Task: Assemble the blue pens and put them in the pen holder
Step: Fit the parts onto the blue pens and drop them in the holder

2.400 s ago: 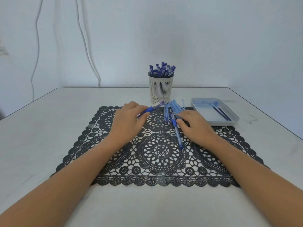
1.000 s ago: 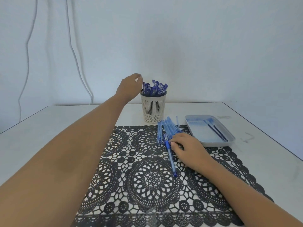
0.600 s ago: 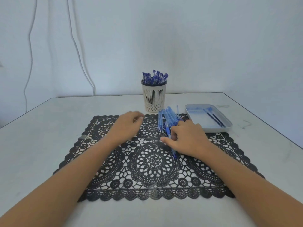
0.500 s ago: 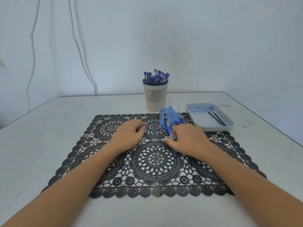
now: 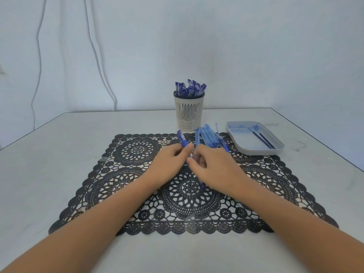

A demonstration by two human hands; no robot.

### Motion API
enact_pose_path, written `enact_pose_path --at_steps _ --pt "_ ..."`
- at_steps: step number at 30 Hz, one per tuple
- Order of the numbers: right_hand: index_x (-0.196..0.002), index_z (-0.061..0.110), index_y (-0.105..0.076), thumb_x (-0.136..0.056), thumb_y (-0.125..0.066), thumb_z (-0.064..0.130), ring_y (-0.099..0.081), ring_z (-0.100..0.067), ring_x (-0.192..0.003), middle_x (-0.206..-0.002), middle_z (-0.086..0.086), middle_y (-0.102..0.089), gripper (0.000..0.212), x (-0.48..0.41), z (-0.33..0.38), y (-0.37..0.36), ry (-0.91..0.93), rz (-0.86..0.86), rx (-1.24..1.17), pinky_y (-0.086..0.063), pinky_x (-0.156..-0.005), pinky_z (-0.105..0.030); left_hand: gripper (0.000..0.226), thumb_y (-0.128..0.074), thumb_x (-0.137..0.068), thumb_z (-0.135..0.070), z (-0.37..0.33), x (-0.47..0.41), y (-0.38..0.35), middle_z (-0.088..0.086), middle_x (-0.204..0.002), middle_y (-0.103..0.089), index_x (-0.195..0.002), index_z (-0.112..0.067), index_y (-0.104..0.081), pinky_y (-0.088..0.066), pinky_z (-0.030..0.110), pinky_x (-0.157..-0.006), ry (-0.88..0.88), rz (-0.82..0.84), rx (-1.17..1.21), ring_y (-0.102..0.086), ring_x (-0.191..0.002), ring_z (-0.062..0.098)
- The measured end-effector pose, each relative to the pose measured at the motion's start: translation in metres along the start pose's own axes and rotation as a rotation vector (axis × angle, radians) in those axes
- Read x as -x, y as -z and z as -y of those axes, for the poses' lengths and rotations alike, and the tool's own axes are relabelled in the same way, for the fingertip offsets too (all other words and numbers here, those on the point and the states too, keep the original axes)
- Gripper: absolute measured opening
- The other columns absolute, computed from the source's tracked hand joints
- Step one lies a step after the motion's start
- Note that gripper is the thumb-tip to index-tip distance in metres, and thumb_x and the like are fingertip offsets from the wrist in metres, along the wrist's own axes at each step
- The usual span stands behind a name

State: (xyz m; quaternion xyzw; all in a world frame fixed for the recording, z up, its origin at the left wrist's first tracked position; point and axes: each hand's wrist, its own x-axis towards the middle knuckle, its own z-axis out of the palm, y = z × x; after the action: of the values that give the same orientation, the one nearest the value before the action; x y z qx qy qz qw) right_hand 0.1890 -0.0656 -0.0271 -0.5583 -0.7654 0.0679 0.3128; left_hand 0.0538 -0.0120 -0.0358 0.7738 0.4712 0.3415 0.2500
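Blue caps crowd the pen holder (image 5: 188, 115), so a good share of the finished pens (image 5: 190, 88) already stand inside it. Your left hand (image 5: 167, 164) pinches a blue pen piece (image 5: 182, 141) between thumb and fingers. Your right hand (image 5: 214, 166) curls its fingers on what looks like a clear barrel (image 5: 192, 155), and the two meet over the black lace mat (image 5: 136, 150), apparently mid-join. This pen has yet to reach the holder. After it comes the loose pile (image 5: 209, 135) just beside the holder, and perhaps the two dark sticks (image 5: 262, 137) in the grey tray (image 5: 256, 151)
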Motion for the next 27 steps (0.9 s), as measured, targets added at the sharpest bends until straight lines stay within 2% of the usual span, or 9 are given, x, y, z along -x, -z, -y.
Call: enact_pose_path --at_steps 2,4,6,8,10,12,15,19,27 --pt "-0.078 0.013 -0.054 -0.095 -0.042 0.03 -0.045 -0.01 -0.052 -0.061 0.002 -0.056 0.027 0.0 -0.001 -0.001 0.04 0.019 -0.014 -0.039 -0.055 -0.025 0.038 -0.04 -0.096 -0.034 -0.002 -0.001 0.004 -0.003 -0.072 -0.058 -0.082 -0.007 -0.061 -0.039 0.012 -0.064 0.04 0.0 0.077 -0.053 -0.065 0.007" --pt "-0.077 0.009 -0.057 -0.097 -0.04 0.025 -0.04 -0.009 -0.048 -0.06 -0.002 -0.056 0.03 -0.003 -0.004 0.002 0.037 -0.036 -0.049 -0.035 -0.05 -0.022 0.029 -0.038 -0.098 -0.029 -0.003 -0.003 0.012 0.0 -0.078 -0.063 -0.085 -0.012 -0.057 -0.05 0.027 -0.081 0.104 -0.014 0.27 -0.062 -0.077 0.016" --pt "-0.078 0.011 -0.057 -0.096 -0.04 0.022 -0.041 -0.006 -0.049 -0.06 0.003 -0.054 0.027 -0.005 -0.008 0.006 0.011 -0.138 -0.058 -0.032 -0.049 -0.018 0.025 -0.037 -0.098 -0.028 -0.004 -0.004 0.02 0.001 -0.069 -0.06 -0.089 -0.012 -0.054 -0.055 0.041 -0.077 0.117 -0.052 0.367 -0.062 -0.065 0.02" --pt "-0.083 0.015 -0.053 -0.095 -0.043 0.019 -0.044 -0.005 -0.057 -0.069 0.005 -0.053 0.016 -0.006 -0.011 0.009 -0.004 -0.244 -0.094 -0.033 -0.053 -0.017 0.021 -0.04 -0.098 -0.03 -0.004 -0.006 0.025 -0.002 -0.06 -0.052 -0.091 -0.016 -0.053 -0.052 0.034 -0.06 0.036 -0.087 0.252 -0.051 -0.052 0.016" --pt "-0.098 0.014 -0.051 -0.092 -0.047 0.017 -0.049 -0.01 -0.073 -0.088 0.001 -0.054 0.008 -0.008 -0.015 0.01 0.022 -0.354 -0.078 -0.038 -0.066 -0.02 0.014 -0.042 -0.097 -0.03 -0.005 -0.005 0.029 -0.007 -0.062 -0.045 -0.096 -0.021 -0.053 -0.037 0.012 -0.051 -0.089 -0.124 0.017 -0.041 -0.052 0.008" --pt "-0.114 0.009 -0.05 -0.088 -0.048 0.023 -0.052 -0.018 -0.093 -0.108 -0.006 -0.053 0.029 -0.01 -0.021 0.01 0.103 -0.389 0.06 -0.042 -0.08 -0.029 0.02 -0.045 -0.095 -0.03 0.0 -0.004 0.029 -0.011 -0.07 -0.044 -0.108 -0.02 -0.056 -0.034 0.011 -0.053 -0.233 -0.114 -0.268 -0.042 -0.059 0.004" --pt "-0.12 0.009 -0.051 -0.084 -0.045 0.034 -0.055 -0.026 -0.101 -0.116 -0.009 -0.056 0.044 -0.01 -0.03 0.007 0.231 -0.218 0.314 -0.046 -0.082 -0.039 0.028 -0.046 -0.093 -0.032 0.011 0.0 0.022 -0.008 -0.084 -0.047 -0.112 -0.017 -0.059 -0.04 0.02 -0.059 -0.395 -0.077 -0.57 -0.048 -0.069 0.009" --pt "-0.118 0.01 -0.055 -0.093 -0.049 0.029 -0.057 -0.023 -0.095 -0.107 -0.005 -0.061 0.031 -0.011 -0.034 -0.001 0.304 0.001 0.416 -0.048 -0.08 -0.039 0.035 -0.038 -0.088 -0.032 0.015 0.001 0.015 0.001 -0.075 -0.053 -0.091 -0.008 -0.064 -0.039 0.024 -0.053 -0.62 -0.041 -0.697 -0.049 -0.06 0.014" --pt "-0.103 0.013 -0.05 -0.099 -0.031 0.033 -0.054 -0.018 -0.071 -0.085 0.0 -0.059 0.029 -0.015 -0.034 0.001 0.291 0.124 0.398 -0.043 -0.064 -0.031 0.037 -0.032 -0.093 -0.033 0.024 -0.003 0.013 -0.001 -0.077 -0.056 -0.094 -0.01 -0.062 -0.033 0.023 -0.06 -0.658 -0.014 -0.698 -0.048 -0.063 0.012"
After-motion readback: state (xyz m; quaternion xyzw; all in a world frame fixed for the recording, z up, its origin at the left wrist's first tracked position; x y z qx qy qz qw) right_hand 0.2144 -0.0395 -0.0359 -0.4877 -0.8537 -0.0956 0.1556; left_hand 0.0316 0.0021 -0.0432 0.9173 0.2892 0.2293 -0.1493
